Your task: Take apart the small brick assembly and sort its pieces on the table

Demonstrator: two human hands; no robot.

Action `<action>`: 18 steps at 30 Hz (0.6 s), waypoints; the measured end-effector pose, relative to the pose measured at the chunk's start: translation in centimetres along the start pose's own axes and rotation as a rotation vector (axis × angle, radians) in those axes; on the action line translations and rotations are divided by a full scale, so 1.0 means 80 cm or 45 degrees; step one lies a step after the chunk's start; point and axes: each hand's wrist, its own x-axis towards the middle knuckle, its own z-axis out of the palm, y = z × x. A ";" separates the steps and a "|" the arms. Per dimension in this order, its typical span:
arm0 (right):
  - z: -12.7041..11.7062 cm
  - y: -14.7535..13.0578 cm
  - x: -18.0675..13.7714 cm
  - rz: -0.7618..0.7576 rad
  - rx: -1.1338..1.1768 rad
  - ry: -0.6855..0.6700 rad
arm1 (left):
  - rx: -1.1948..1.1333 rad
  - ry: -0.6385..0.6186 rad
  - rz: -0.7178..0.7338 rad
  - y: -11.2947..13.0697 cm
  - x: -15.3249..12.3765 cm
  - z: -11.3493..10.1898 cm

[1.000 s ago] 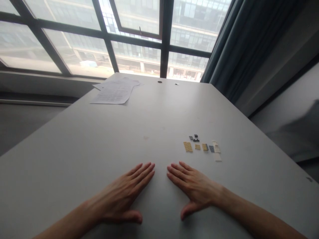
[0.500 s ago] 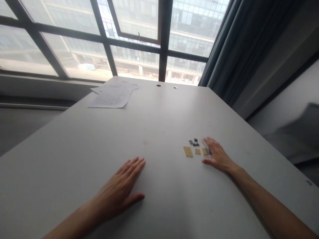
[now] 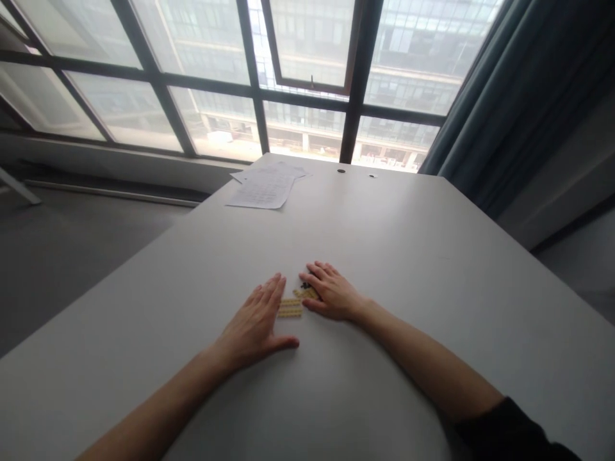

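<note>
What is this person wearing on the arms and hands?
Nothing is worn on the left hand or the right hand: no gloves, rings or watch show. The left forearm is uncovered down to the frame edge. A black sleeve begins near the right elbow.

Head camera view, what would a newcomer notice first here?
Two bare hands lie flat at the middle of the grey table: the left hand beside small yellow studded plates, the right hand partly covering more small pieces. Behind, a big grid window fills the top, with loose printed papers at the table's far edge.
</note>
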 end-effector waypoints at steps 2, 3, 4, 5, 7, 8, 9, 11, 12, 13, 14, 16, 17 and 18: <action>0.014 -0.028 0.039 0.003 0.037 0.045 | -0.004 0.036 -0.058 -0.009 0.002 -0.002; 0.021 -0.039 0.057 0.014 0.061 0.070 | -0.012 0.057 -0.090 -0.014 0.004 -0.003; 0.027 -0.048 0.073 0.024 0.089 0.089 | -0.022 0.075 -0.127 -0.018 0.005 -0.004; 0.032 -0.055 0.085 0.025 0.121 0.107 | -0.029 0.094 -0.175 -0.022 0.006 -0.006; 0.039 -0.062 0.100 -0.004 0.199 0.129 | -0.040 0.090 -0.286 -0.026 0.005 -0.010; 0.040 -0.062 0.101 -0.030 0.249 0.146 | -0.051 0.078 -0.345 -0.026 0.003 -0.012; 0.041 -0.060 0.100 -0.058 0.300 0.150 | -0.065 0.062 -0.387 -0.024 0.000 -0.014; 0.041 -0.051 0.093 -0.111 0.370 0.167 | -0.100 0.020 -0.403 -0.018 -0.008 -0.019; 0.042 -0.044 0.090 -0.123 0.382 0.182 | -0.114 0.037 -0.407 -0.017 -0.010 -0.021; 0.044 -0.037 0.088 -0.149 0.383 0.181 | -0.122 0.068 -0.421 -0.017 -0.012 -0.023; 0.047 -0.030 0.089 -0.194 0.383 0.173 | -0.119 0.129 -0.447 -0.021 -0.013 -0.025; 0.058 -0.019 0.095 -0.216 0.401 0.174 | -0.121 0.237 -0.534 -0.041 -0.010 -0.028; 0.064 -0.016 0.098 -0.200 0.376 0.157 | -0.156 0.262 -0.635 -0.057 -0.007 -0.030; 0.071 -0.013 0.102 -0.182 0.336 0.157 | -0.195 0.281 -0.747 -0.077 -0.003 -0.031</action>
